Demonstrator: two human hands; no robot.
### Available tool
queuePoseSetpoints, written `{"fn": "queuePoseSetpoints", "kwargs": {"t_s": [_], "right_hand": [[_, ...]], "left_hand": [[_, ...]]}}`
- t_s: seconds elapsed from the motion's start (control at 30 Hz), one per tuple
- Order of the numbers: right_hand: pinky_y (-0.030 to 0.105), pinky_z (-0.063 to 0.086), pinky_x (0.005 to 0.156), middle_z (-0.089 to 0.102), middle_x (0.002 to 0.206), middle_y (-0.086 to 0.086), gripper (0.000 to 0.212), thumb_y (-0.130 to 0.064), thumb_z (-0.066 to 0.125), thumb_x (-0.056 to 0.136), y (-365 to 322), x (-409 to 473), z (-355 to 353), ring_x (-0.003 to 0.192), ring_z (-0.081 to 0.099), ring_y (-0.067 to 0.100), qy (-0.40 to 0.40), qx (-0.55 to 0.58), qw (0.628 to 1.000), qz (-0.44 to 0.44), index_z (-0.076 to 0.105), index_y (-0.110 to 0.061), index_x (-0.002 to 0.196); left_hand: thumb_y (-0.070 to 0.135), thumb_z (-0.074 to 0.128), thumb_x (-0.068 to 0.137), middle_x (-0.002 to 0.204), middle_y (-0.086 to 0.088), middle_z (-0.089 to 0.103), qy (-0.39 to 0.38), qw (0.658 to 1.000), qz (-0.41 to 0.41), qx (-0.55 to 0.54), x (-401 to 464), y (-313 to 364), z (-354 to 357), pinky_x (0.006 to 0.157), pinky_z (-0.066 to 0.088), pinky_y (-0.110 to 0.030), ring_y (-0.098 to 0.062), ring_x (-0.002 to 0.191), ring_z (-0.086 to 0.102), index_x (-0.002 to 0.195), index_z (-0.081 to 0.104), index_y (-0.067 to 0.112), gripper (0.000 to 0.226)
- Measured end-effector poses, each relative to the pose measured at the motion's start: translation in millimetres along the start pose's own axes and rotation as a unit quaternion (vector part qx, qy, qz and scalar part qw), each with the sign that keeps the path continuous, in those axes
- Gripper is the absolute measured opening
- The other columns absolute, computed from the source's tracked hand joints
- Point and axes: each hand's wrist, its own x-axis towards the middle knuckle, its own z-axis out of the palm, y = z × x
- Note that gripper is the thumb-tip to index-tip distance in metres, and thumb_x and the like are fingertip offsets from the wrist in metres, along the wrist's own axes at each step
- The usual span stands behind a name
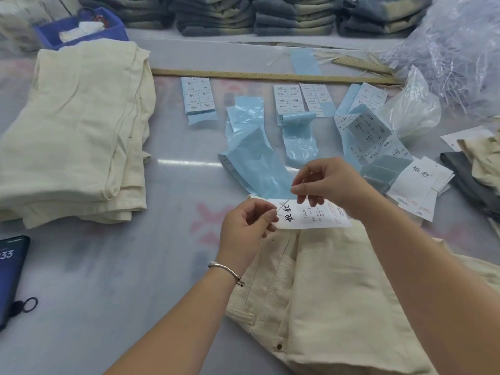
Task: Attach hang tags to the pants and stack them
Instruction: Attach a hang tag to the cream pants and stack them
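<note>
Pants in cream-coloured woven cloth lie in two places on the table: a folded stack of cream pants [78, 131] sits toward the far-left corner, and the pair being worked on [338, 293] lies at the near edge, right of centre, waistband pointing away from the person. A dark phone [10, 280] rests at the near-left edge, and a long wooden ruler [270, 76] runs across the far side. Between them, pale blue sticker backing strips [249, 158] and white printed size labels [286, 100] are scattered over the middle of the table. On the waistband of the near pair lies a white paper hang tag with black brush lettering [311, 215]. The left hand [246, 226], wearing a silver bangle, pinches a thin clear plastic tie [284, 203] at the tag's left end, fingers curled around it; the right hand [330, 182] pinches the tie's other end just above the tag. Whether the tie already passes through a belt loop cannot be told. To finish this step well, I would judge that both pinches should keep the tie taut and aligned so one end feeds cleanly into the other, with the tag kept flat and readable side up. More white hang tags [416, 190] wait near the right edge, beside a heap of clear plastic ties [460, 50] in the far-right corner.
</note>
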Motion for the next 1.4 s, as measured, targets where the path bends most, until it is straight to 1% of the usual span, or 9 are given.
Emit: {"fn": "queuePoseSetpoints", "kwargs": {"t_s": [0.1, 0.27, 0.5, 0.6, 0.7, 0.83, 0.93, 1.1, 1.4], "right_hand": [[0.022, 0.050, 0.053, 0.071, 0.071, 0.018, 0.006, 0.003, 0.072, 0.079, 9, -5, 9, 0.055, 0.063, 0.018, -0.013, 0.133, 0.991, 0.023, 0.069, -0.001, 0.081], [0.024, 0.058, 0.069, 0.073, 0.091, 0.023, 0.018, 0.012, 0.057, 0.086, 30, -18, 31, 0.086, 0.073, 0.028, -0.047, 0.323, 0.943, 0.059, 0.069, 0.002, 0.095], [0.025, 0.058, 0.064, 0.073, 0.088, 0.022, 0.027, -0.005, 0.071, 0.071, 40, -27, 41, 0.082, 0.074, 0.028, 0.013, 0.370, 0.926, 0.079, 0.064, 0.000, 0.096], [0.025, 0.059, 0.066, 0.073, 0.088, 0.021, 0.018, 0.000, 0.066, 0.078, 43, -28, 44, 0.081, 0.074, 0.026, 0.013, 0.404, 0.912, 0.072, 0.062, 0.002, 0.095], [0.027, 0.059, 0.070, 0.073, 0.086, 0.019, 0.016, 0.013, 0.054, 0.087, 45, -29, 43, 0.080, 0.074, 0.027, 0.006, 0.408, 0.911, 0.052, 0.062, 0.004, 0.098], [0.029, 0.059, 0.069, 0.073, 0.087, 0.019, 0.020, 0.010, 0.064, 0.079, 44, -32, 40, 0.079, 0.073, 0.028, 0.023, 0.376, 0.926, 0.035, 0.068, 0.002, 0.098], [0.028, 0.058, 0.067, 0.073, 0.086, 0.020, 0.023, -0.001, 0.074, 0.066, 43, -33, 41, 0.075, 0.073, 0.028, 0.058, 0.363, 0.930, 0.026, 0.072, -0.003, 0.088], [0.027, 0.058, 0.064, 0.073, 0.081, 0.020, 0.018, 0.006, 0.077, 0.070, 45, -34, 43, 0.072, 0.073, 0.029, 0.121, 0.323, 0.939, 0.007, 0.069, -0.007, 0.081], [0.026, 0.056, 0.063, 0.073, 0.078, 0.014, 0.021, 0.004, 0.078, 0.069, 44, -34, 45, 0.072, 0.072, 0.025, 0.137, 0.305, 0.942, -0.001, 0.069, -0.012, 0.080]], "left_hand": [[-0.005, 0.062, 0.089, 0.070, 0.002, 0.072, -0.001, 1.000, 0.000, -0.007, 0, 3, -2, 0.055, 0.048, -0.017, -0.009, 0.060, 0.065, 0.087, 0.068, 0.013, 0.020], [-0.002, 0.068, 0.086, 0.077, -0.002, 0.075, 0.014, 1.000, 0.020, 0.001, -1, 10, -5, 0.062, 0.054, -0.019, -0.015, 0.068, 0.072, 0.099, 0.067, 0.016, 0.023], [0.001, 0.067, 0.086, 0.072, 0.004, 0.069, 0.011, 0.990, 0.076, 0.118, -5, 14, -3, 0.064, 0.051, -0.016, -0.007, 0.067, 0.068, 0.081, 0.067, 0.012, 0.012], [0.005, 0.068, 0.086, 0.079, 0.010, 0.063, -0.005, 0.977, 0.121, 0.177, -6, 16, 2, 0.064, 0.044, -0.009, 0.000, 0.071, 0.060, 0.079, 0.065, 0.020, 0.017], [0.011, 0.070, 0.086, 0.093, 0.012, 0.057, -0.006, 0.962, 0.157, 0.223, -2, 16, 6, 0.073, 0.044, -0.014, 0.000, 0.086, 0.058, 0.082, 0.066, 0.021, 0.012], [0.010, 0.062, 0.091, 0.114, 0.008, 0.059, -0.075, 0.956, 0.146, 0.243, 7, 14, 7, 0.093, 0.046, -0.028, -0.008, 0.112, 0.056, 0.086, 0.063, 0.022, 0.013], [0.006, 0.059, 0.093, 0.091, 0.011, 0.067, -0.116, 0.960, 0.114, 0.228, 9, 14, 7, 0.080, 0.049, -0.020, -0.005, 0.088, 0.064, 0.086, 0.059, 0.020, 0.016], [0.007, 0.061, 0.092, 0.078, 0.002, 0.068, -0.067, 0.969, 0.096, 0.216, 12, 10, 9, 0.069, 0.054, -0.023, -0.009, 0.066, 0.068, 0.081, 0.058, 0.022, 0.019], [0.008, 0.072, 0.084, 0.067, 0.010, 0.069, -0.047, 0.976, 0.074, 0.201, 16, 12, 11, 0.065, 0.052, -0.015, -0.010, 0.063, 0.068, 0.078, 0.071, 0.018, 0.011]]}}
